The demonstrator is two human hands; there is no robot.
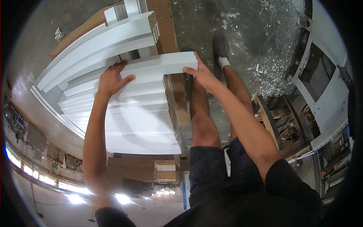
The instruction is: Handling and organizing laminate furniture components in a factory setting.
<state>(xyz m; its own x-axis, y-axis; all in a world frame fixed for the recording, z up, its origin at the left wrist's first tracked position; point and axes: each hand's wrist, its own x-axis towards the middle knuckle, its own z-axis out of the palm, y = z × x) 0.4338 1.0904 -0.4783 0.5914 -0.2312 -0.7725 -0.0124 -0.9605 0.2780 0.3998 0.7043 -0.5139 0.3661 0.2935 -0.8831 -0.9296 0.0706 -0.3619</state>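
A thick bundle of long white boards (159, 64) lies crosswise on top of a larger stack of white boards (140, 113). My right hand (200, 73) grips the bundle's right end, thumb on the near face and fingers behind the end. Farther left, my left hand (110, 79) straddles the same bundle, its fingers over the far side and the thumb stretched along the near side. Just beyond the bundle, more white boards (102, 36) lie side by side, their long pieces curved by the lens.
A brown sheet (162, 22) lies beneath the stacks. White flecks and scraps litter the grey floor (242, 34) at the far right. A white metal frame (321, 72) and a wooden rack (270, 121) stand on the right. My legs are close to the boards' right ends.
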